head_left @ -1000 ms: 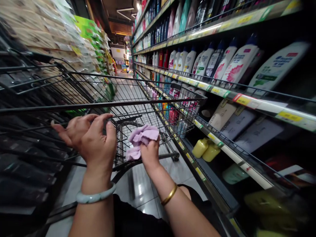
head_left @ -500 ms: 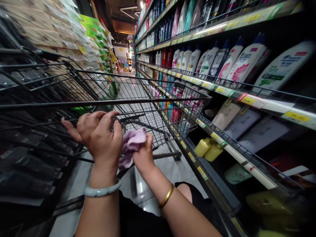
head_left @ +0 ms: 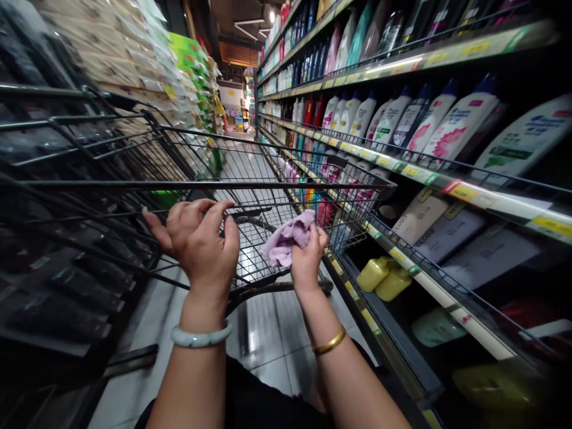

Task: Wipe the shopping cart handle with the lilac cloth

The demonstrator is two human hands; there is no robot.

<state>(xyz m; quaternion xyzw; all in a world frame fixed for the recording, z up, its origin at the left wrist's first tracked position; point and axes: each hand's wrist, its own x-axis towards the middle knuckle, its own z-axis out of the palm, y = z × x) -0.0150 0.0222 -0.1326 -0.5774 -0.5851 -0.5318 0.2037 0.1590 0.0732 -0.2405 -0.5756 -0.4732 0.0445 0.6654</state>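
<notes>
My right hand (head_left: 308, 256) grips a crumpled light purple cloth (head_left: 290, 238), which bunches out to the left of the fingers. It is held in front of the near side of a black wire shopping cart (head_left: 214, 186). To the left, my left hand (head_left: 199, 241) is raised by the same side, just under the cart's top rail. Its fingers are loosely bent and apart, the little finger stretched outward, and nothing shows in them. Whether it touches the wires I cannot tell. A pale bangle (head_left: 201, 337) circles the left wrist and a gold bangle (head_left: 329, 342) the right.
On the right, long shelves (head_left: 393, 161) carry shampoo bottles (head_left: 460, 128), boxes (head_left: 451, 229) and yellow bottles (head_left: 375, 274). Stacked packs (head_left: 102, 53) line the left side. The tiled floor (head_left: 263, 333) runs down the aisle under the cart.
My right hand has moved right and up with the purple cloth, away from my left hand. The left hand keeps its bent shape. The whole view has shifted slightly.
</notes>
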